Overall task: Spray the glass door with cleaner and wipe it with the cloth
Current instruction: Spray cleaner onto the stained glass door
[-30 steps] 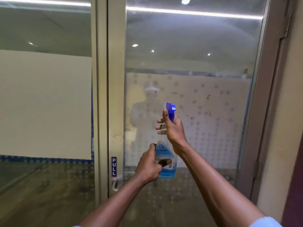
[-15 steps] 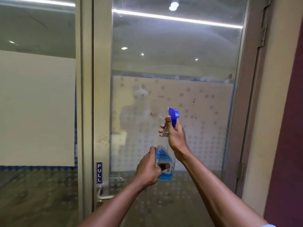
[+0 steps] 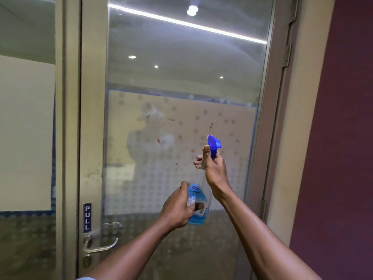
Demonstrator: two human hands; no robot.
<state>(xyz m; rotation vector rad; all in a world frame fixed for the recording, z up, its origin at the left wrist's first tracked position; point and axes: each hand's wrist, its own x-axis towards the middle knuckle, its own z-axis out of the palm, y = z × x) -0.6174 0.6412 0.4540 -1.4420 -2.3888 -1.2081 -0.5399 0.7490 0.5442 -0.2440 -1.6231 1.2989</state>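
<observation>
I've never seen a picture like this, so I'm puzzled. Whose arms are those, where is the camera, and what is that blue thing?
The camera sits on a person's head and looks forward, so you see their own two arms reaching out. The right hand grips the top of a spray bottle, just under its blue nozzle. The left hand holds the bottle's bottom. In front is a glass door with reddish-brown spots on it, a handle and a sign saying PULL. No cloth shows here.
</observation>
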